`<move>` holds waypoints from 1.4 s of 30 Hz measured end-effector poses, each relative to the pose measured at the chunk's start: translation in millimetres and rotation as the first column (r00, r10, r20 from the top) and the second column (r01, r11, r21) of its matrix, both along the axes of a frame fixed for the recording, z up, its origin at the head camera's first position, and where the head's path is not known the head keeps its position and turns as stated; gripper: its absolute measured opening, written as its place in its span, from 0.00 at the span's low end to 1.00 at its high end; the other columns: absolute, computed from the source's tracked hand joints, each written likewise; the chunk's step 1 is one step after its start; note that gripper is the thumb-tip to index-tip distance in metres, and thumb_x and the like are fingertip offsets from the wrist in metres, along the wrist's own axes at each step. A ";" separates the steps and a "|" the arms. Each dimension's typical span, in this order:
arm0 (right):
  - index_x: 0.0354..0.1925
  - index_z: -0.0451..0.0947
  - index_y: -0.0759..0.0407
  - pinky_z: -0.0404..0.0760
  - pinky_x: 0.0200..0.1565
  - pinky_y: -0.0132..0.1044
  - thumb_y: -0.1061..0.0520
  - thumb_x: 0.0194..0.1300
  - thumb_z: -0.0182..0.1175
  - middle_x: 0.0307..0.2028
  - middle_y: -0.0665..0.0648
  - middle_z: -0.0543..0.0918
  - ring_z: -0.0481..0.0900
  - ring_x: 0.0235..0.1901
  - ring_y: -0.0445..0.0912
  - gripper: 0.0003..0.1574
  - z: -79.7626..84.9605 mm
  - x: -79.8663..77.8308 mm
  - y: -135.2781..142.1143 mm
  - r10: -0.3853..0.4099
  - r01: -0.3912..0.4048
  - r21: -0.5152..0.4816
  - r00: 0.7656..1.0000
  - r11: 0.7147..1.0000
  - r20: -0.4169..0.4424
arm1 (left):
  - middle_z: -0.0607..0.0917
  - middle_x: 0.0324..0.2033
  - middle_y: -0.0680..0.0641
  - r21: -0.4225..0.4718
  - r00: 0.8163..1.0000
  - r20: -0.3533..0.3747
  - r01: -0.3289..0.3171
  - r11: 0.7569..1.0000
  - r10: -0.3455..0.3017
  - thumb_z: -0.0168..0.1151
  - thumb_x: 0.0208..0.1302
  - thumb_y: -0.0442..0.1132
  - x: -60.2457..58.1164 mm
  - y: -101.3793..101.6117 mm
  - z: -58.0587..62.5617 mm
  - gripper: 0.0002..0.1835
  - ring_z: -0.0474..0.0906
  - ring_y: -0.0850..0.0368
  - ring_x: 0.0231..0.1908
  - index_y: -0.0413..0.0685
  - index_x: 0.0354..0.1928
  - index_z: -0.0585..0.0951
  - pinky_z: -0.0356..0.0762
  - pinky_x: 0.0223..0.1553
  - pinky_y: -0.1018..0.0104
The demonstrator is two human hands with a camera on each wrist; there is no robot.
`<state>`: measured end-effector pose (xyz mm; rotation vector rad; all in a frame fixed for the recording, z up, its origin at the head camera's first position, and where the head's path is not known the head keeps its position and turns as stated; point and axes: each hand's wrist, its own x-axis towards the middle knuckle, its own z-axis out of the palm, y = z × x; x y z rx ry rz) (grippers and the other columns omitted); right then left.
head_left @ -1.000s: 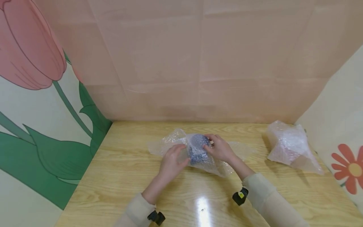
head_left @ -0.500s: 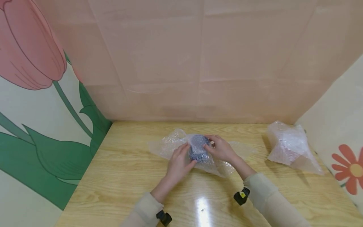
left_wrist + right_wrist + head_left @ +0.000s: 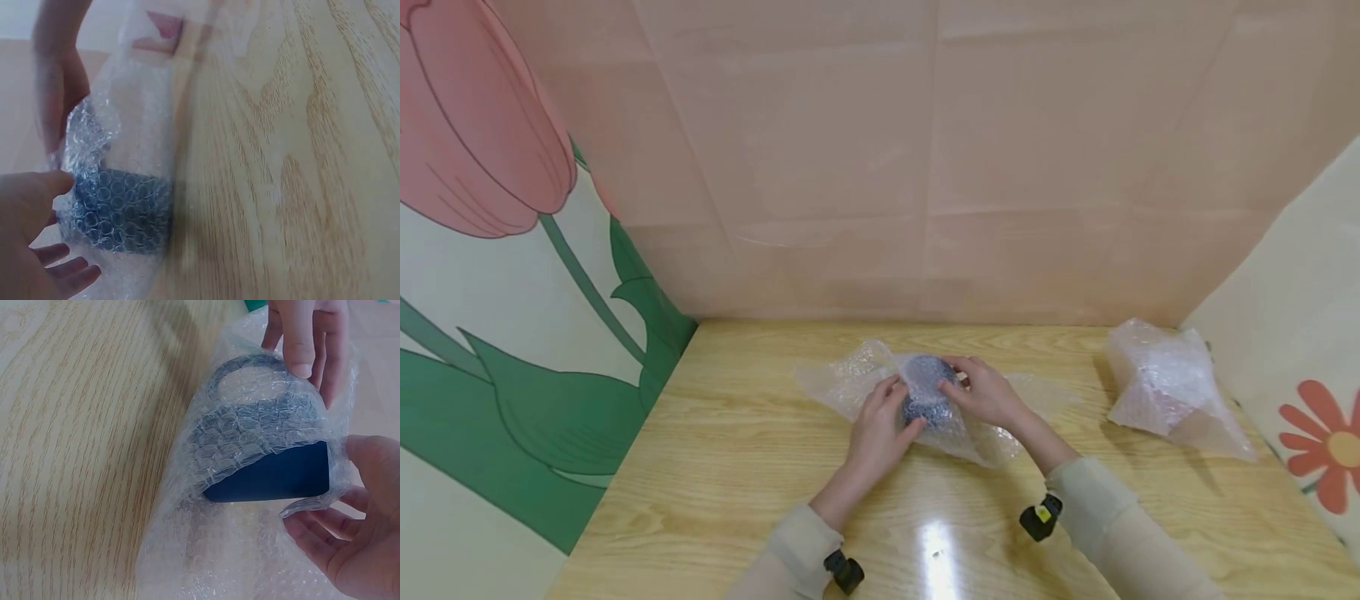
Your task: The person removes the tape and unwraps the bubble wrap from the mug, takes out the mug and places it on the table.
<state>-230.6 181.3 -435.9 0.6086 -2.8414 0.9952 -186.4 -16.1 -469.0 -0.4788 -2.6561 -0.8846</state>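
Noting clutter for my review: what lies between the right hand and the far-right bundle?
In the head view, beyond the right hand lies a bubble-wrap flap, then bare tabletop up to the bundle.

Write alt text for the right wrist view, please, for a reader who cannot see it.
A dark blue object shows from under bubble wrap at a wooden table. A person's right hand holds the wrap's edge; their left hand touches it from above.

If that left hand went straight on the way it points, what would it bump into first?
Most likely the bubble wrap around the dark blue object, right before the left hand; whether they touch is unclear.
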 end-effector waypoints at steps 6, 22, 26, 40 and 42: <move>0.60 0.67 0.64 0.81 0.38 0.43 0.51 0.63 0.57 0.47 0.66 0.77 0.81 0.38 0.54 0.31 -1.2 0.4 0.1 0.004 -0.004 -0.002 1.000 1.000 0.004 | 0.72 0.59 0.45 0.019 0.999 -0.031 -0.016 1.000 0.016 0.68 0.51 0.48 -1.2 1.9 -2.2 0.29 0.72 0.48 0.54 0.46 0.55 0.76 0.75 0.50 0.54; 0.54 0.74 0.61 0.82 0.38 0.42 0.50 0.62 0.59 0.49 0.63 0.75 0.80 0.38 0.52 0.25 -7.4 6.9 10.1 0.040 -0.042 -0.021 0.995 0.999 -0.094 | 0.74 0.56 0.46 0.067 0.991 -0.131 -0.026 0.997 0.035 0.70 0.48 0.48 -5.6 7.3 -15.4 0.29 0.73 0.49 0.54 0.47 0.54 0.77 0.74 0.52 0.57; 0.54 0.73 0.62 0.81 0.41 0.42 0.53 0.62 0.59 0.51 0.64 0.73 0.79 0.41 0.54 0.24 -9.0 8.2 13.2 0.102 -0.106 -0.021 0.988 0.994 -0.119 | 0.75 0.56 0.46 0.079 0.991 -0.126 -0.032 0.996 0.042 0.70 0.48 0.47 -4.6 6.6 -14.4 0.29 0.73 0.49 0.54 0.47 0.54 0.77 0.74 0.52 0.56; 0.57 0.71 0.62 0.82 0.40 0.41 0.62 0.59 0.61 0.53 0.64 0.73 0.78 0.44 0.56 0.26 -9.5 6.8 18.8 0.172 -0.171 0.019 0.975 0.985 -0.142 | 0.75 0.56 0.45 0.078 0.991 -0.123 -0.039 0.996 0.049 0.71 0.47 0.48 -4.9 5.5 -11.8 0.30 0.74 0.48 0.53 0.45 0.54 0.76 0.74 0.53 0.56; 0.55 0.73 0.62 0.82 0.38 0.38 0.64 0.59 0.59 0.51 0.63 0.75 0.79 0.42 0.56 0.23 -9.8 6.6 18.3 0.165 -0.165 0.019 0.970 0.986 -0.181 | 0.75 0.56 0.45 0.081 0.991 -0.122 -0.039 0.996 0.049 0.71 0.47 0.48 -4.4 5.7 -11.4 0.30 0.75 0.48 0.53 0.45 0.54 0.77 0.74 0.52 0.56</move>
